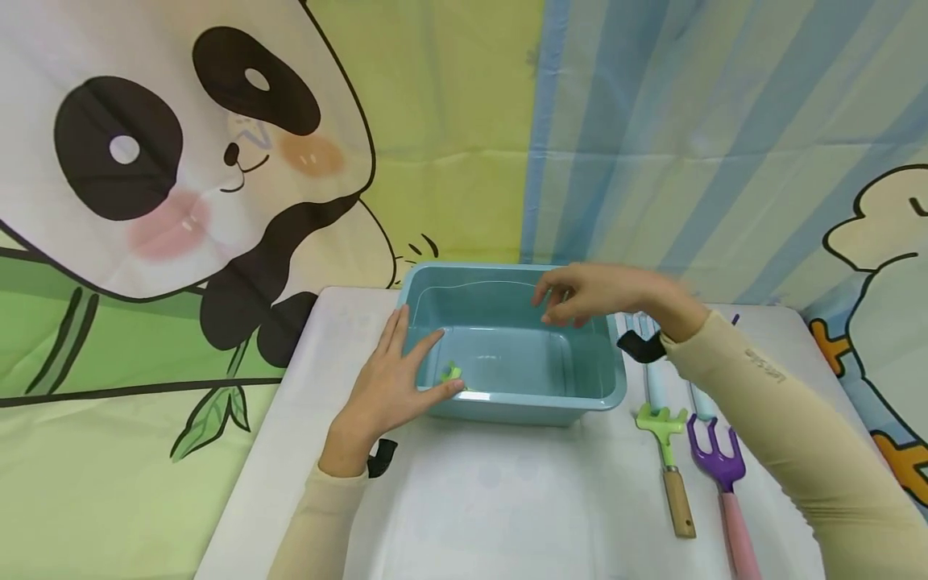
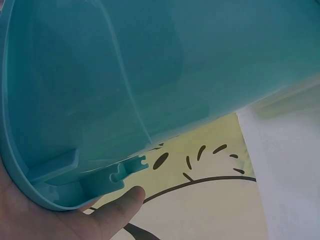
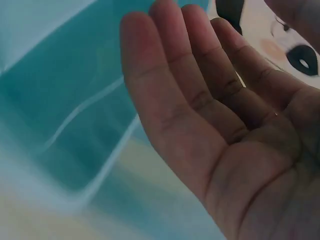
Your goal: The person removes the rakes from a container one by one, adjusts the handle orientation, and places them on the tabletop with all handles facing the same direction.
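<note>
A light-blue plastic basin [image 1: 500,350] stands on the white table. At its left rim, my left hand [image 1: 391,379] touches the plastic with fingers spread and thumb over the front edge. In the left wrist view, one straight finger [image 2: 125,202] shows beside the basin wall [image 2: 150,60]. My right hand [image 1: 590,294] hovers over the basin's right end, fingers loosely bent. The right wrist view shows its palm [image 3: 250,145] holding nothing. Inside the basin, near the front left corner, is a small green piece [image 1: 451,372], mostly hidden by the front wall.
Right of the basin lie a green hand rake [image 1: 662,427] with a wooden handle and a purple garden fork [image 1: 718,459] with a pink handle. Light-blue tools [image 1: 655,383] lie behind them, partly under my right forearm. A printed panda curtain [image 1: 449,161] hangs behind the table.
</note>
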Demonstrator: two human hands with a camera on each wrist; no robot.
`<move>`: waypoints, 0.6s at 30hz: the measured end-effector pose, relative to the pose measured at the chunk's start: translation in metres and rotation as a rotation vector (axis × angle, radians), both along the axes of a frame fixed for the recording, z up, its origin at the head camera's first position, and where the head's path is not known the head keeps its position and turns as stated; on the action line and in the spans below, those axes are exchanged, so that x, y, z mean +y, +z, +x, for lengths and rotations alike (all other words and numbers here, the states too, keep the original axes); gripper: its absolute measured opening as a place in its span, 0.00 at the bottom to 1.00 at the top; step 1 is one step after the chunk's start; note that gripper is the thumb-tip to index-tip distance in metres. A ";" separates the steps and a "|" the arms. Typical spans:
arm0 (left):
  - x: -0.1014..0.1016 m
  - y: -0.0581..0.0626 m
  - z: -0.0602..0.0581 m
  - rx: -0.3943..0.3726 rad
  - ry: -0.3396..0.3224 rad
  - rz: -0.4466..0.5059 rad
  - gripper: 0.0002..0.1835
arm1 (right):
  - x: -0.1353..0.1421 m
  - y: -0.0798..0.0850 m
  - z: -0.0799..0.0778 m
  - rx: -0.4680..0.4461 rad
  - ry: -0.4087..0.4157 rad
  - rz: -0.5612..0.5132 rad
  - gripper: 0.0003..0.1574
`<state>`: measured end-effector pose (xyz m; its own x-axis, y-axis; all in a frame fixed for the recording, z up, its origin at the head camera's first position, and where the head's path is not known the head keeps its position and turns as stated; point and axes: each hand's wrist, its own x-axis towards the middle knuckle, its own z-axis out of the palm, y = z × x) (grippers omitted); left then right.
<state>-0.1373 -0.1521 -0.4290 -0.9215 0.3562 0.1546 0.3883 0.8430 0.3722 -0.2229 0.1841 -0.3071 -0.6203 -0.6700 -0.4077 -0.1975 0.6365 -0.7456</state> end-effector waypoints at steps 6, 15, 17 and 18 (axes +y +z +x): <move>-0.001 0.001 0.000 0.011 0.004 0.003 0.49 | -0.055 -0.033 -0.032 -0.048 0.090 0.111 0.28; -0.001 0.000 0.000 0.022 -0.004 0.009 0.48 | -0.093 -0.103 -0.046 -0.061 0.131 0.277 0.29; -0.001 0.000 0.000 0.021 -0.006 0.006 0.48 | -0.096 -0.114 -0.044 -0.085 0.130 0.302 0.29; -0.001 0.000 0.000 0.021 -0.006 0.004 0.48 | -0.097 -0.118 -0.043 -0.100 0.123 0.309 0.29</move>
